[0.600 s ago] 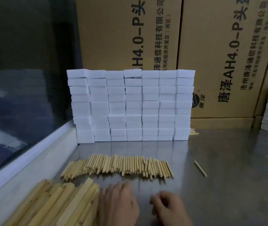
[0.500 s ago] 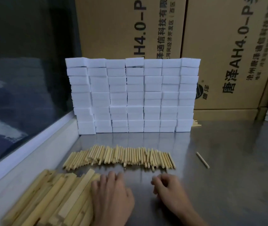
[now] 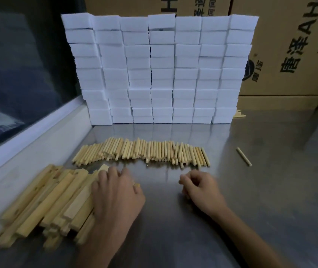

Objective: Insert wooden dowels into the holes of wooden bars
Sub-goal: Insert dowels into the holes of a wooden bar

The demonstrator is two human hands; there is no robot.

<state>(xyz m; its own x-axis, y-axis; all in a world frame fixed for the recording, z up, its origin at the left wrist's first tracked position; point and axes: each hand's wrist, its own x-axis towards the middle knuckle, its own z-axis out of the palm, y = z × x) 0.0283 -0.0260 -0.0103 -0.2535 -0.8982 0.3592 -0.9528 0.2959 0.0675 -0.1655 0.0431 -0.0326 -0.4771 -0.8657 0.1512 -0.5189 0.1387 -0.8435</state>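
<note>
A person's two bare hands rest on a metal table (image 3: 270, 190), seen from above. The left hand (image 3: 115, 194) lies palm down on the right edge of a pile of wooden bars (image 3: 44, 200), its fingers stretched fairly straight over the bar tops; whether the fingertips curl round a bar cannot be told. A small piece of wood (image 3: 136, 184) shows just beside the thumb. The right hand (image 3: 202, 190) sits to the right of the pile, well apart from it, fingers curled loosely inward; nothing can be seen in them. Just beyond the pile and both hands lies a row of wooden dowels (image 3: 144, 153), untouched. One stray dowel (image 3: 244, 156) lies farther right. Behind the dowels stands a wall of stacked white blocks (image 3: 160, 68), with cardboard boxes (image 3: 289, 45) behind it.
</note>
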